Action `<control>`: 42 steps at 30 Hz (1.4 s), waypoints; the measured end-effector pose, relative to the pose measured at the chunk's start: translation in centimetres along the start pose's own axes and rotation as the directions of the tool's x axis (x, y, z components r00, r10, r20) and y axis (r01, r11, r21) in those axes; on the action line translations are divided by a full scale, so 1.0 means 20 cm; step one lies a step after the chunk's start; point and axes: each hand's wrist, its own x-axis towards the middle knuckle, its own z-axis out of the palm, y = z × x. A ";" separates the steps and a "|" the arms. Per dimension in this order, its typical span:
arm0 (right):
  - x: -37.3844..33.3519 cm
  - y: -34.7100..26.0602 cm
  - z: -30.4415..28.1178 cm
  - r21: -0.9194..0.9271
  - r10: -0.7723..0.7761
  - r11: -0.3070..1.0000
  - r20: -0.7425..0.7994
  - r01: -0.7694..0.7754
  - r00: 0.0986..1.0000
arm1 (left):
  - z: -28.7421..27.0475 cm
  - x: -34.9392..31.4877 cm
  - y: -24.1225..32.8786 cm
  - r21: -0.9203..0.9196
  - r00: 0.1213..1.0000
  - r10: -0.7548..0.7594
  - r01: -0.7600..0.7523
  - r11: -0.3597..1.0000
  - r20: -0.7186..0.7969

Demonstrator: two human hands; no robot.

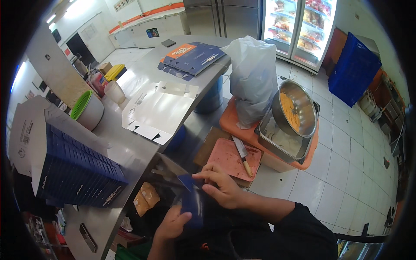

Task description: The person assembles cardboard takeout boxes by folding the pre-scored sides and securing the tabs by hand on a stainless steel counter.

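Note:
A dark blue cardboard box (197,206), partly folded, is held low in front of me beside the steel table's edge. Around its lower left side, my left hand (172,223) is closed, thumb lying across the near face. My right hand (223,187) has curled fingers on the box's upper edge, by a flap (186,181); the far fingertips are partly hidden. On the table to the left rises a tall stack of folded blue boxes (78,169). Farther along, a carton blank (160,108) lies flat, pale inside up.
Blue and orange carton blanks (193,58) lie at the table's far end. A phone (88,237) is near its left edge. Right of the table, a knife (241,154) rests on a pink cutting board (216,151). A white plastic bag (251,78) and steel bowl (307,108) stand beyond.

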 end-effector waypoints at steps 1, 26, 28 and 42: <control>0.01 0.01 -0.03 -0.028 0.017 0.999 0.067 -0.015 0.998 | -0.04 -0.02 0.03 0.020 0.988 -0.054 0.051 0.998 0.142; -0.12 0.06 0.15 -0.124 0.073 0.989 -0.045 -0.078 0.996 | 0.06 0.06 -0.02 0.866 0.537 0.831 -0.338 0.368 -0.143; -0.21 0.00 0.24 0.233 0.339 0.917 -0.025 -0.325 0.940 | 0.07 0.10 -0.08 0.946 0.411 0.912 -0.291 0.143 -0.012; 0.12 -0.12 -0.17 0.180 -0.103 0.960 -0.494 0.217 0.864 | -0.62 -0.60 0.41 0.984 -0.247 0.964 0.169 -0.058 0.100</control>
